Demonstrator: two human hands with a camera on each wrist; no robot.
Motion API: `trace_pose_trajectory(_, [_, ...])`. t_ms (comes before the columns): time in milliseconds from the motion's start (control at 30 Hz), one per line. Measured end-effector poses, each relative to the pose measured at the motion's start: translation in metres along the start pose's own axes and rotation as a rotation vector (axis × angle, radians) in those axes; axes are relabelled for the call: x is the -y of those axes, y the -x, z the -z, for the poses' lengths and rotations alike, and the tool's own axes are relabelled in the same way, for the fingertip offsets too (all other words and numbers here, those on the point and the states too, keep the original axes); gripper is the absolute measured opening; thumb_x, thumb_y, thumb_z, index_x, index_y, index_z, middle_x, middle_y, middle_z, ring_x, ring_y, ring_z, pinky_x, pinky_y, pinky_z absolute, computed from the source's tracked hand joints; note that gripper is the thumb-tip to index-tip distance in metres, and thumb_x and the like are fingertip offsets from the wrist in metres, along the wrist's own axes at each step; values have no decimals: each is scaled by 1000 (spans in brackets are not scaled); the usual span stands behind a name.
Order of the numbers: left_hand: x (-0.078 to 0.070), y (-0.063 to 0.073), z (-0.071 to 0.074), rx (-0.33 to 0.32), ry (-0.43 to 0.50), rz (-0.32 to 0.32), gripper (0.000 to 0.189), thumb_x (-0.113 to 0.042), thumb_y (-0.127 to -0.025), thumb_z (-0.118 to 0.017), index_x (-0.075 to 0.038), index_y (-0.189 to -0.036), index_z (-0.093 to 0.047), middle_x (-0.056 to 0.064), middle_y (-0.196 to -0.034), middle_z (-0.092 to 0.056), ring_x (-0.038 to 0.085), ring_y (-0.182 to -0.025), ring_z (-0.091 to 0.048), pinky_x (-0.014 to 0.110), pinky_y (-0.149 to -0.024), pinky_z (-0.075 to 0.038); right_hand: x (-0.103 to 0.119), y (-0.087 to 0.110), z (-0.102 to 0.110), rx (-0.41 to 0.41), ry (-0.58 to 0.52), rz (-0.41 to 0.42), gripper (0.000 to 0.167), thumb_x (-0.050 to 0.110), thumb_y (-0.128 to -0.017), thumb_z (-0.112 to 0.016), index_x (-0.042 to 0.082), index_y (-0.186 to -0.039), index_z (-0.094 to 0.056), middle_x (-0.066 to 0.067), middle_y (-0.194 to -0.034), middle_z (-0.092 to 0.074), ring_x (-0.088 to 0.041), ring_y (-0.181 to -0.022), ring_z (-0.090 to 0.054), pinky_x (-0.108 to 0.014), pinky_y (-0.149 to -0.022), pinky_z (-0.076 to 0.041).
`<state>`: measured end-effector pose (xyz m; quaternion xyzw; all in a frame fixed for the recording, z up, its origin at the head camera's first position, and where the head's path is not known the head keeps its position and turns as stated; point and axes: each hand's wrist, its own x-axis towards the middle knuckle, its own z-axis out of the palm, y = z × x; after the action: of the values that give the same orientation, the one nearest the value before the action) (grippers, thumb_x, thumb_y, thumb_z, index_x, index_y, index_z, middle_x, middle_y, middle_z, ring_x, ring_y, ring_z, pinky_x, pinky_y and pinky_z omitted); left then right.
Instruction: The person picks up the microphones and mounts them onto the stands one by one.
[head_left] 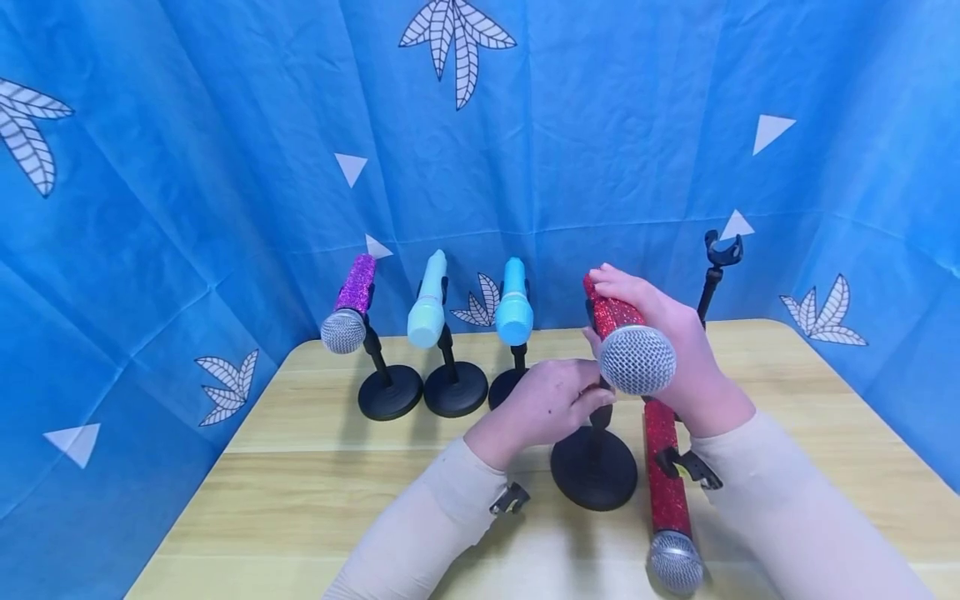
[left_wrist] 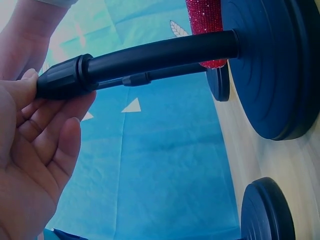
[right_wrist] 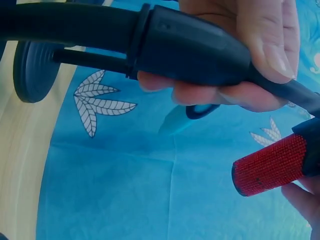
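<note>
A red glittery microphone (head_left: 617,313) with a silver mesh head sits tilted in the clip of a black desk stand (head_left: 594,471). My right hand (head_left: 681,346) grips the microphone's body from the right side. Just below, my left hand (head_left: 546,406) pinches the stand's upper pole. Thumb and fingers close on its ribbed collar (left_wrist: 65,77) in the left wrist view. The right wrist view shows the microphone's red tail end (right_wrist: 270,167) poking out of the clip, with fingertips of the right hand (right_wrist: 305,200) beside it.
Another red microphone (head_left: 666,479) lies on the wooden table (head_left: 300,508) under my right forearm. Behind it rises a stand with a bare clip (head_left: 723,252). To the left, a purple microphone (head_left: 356,287), a pale mint one (head_left: 429,304) and a blue one (head_left: 514,304) rest in stands.
</note>
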<state>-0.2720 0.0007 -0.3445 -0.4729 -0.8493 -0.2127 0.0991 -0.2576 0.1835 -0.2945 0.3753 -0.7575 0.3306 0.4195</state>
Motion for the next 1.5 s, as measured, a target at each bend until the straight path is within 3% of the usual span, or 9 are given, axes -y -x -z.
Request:
trace_pose_trajectory(100, [1, -1, 0, -3, -26, -24, 17, -28, -101, -64, -15, -111, -66, -11, -80, -61, 2, -74, -57, 14, -70, -45, 1, 1, -2, -60, 34, 51, 63, 53, -95, -66, -1, -127, -62, -11, -136, -63, -31, -127, -59, -26, -103, -43])
trace_pose_trajectory(333, [1, -1, -1, -32, -32, -50, 9, -19, -101, -64, -13, -106, -69, -6, -88, -69, 6, -83, -64, 17, -75, -49, 4, 3, -7, -155, 39, 97, 60, 53, -94, -67, -2, -119, -65, -18, -129, -66, -37, -122, -61, -30, -104, -44])
trace_pose_trajectory(533, [3, 0, -3, -70, -23, -53, 6, -12, -99, -63, -11, -100, -70, -5, -80, -66, 8, -76, -60, 17, -69, -46, 1, 5, -12, -175, 41, 127, 55, 50, -95, -67, 0, -118, -63, -19, -130, -64, -39, -124, -59, -32, -105, -44])
trace_pose_trajectory(867, [5, -1, -6, -47, 6, -44, 7, -15, -101, -62, -12, -103, -69, -6, -81, -65, 7, -76, -60, 18, -69, -47, -3, 10, -7, -54, 10, 50, 63, 52, -96, -65, -2, -127, -56, -17, -143, -56, -35, -137, -48, -29, -106, -41])
trace_pose_trajectory(1000, [4, -2, -6, -23, 3, -12, 7, -16, -101, -61, -14, -99, -68, -9, -78, -61, 5, -74, -58, 16, -68, -45, -1, 13, 2, 58, 11, -13, 62, 30, -88, -81, 1, -134, -50, -14, -152, -47, -32, -143, -39, -37, -105, -45])
trace_pose_trajectory(1167, [1, -2, -4, -18, 4, 13, 9, -16, -101, -61, -16, -96, -68, -9, -81, -62, 5, -76, -58, 16, -69, -45, 6, 19, 19, 196, 47, -158, 104, -5, -62, -93, 13, -150, -41, -7, -161, -34, -31, -145, -35, -52, -87, -55])
trace_pose_trajectory(1300, [0, -2, -2, -8, 9, 31, 9, -15, -101, -60, -15, -96, -68, -8, -84, -64, 6, -77, -58, 16, -69, -45, 12, 26, 30, 255, 86, -297, 108, 3, -70, -91, 20, -158, -31, -9, -160, -34, -36, -137, -44, -50, -75, -59])
trace_pose_trajectory(1433, [-2, -1, -1, 7, 18, 62, 10, -16, -101, -61, -14, -105, -70, -7, -92, -68, 5, -81, -59, 15, -72, -47, 13, 31, 38, 324, 104, -442, 98, 13, -81, -84, 16, -160, -26, -18, -153, -42, -42, -128, -50, -59, -86, -54])
trace_pose_trajectory(1500, [-2, 0, 0, 14, 22, 78, 11, -17, -101, -62, -14, -107, -70, -6, -95, -69, 5, -84, -60, 16, -75, -48, 11, 33, 40, 393, 99, -501, 94, 19, -85, -83, 13, -160, -27, -19, -151, -43, -43, -132, -47, -64, -95, -47])
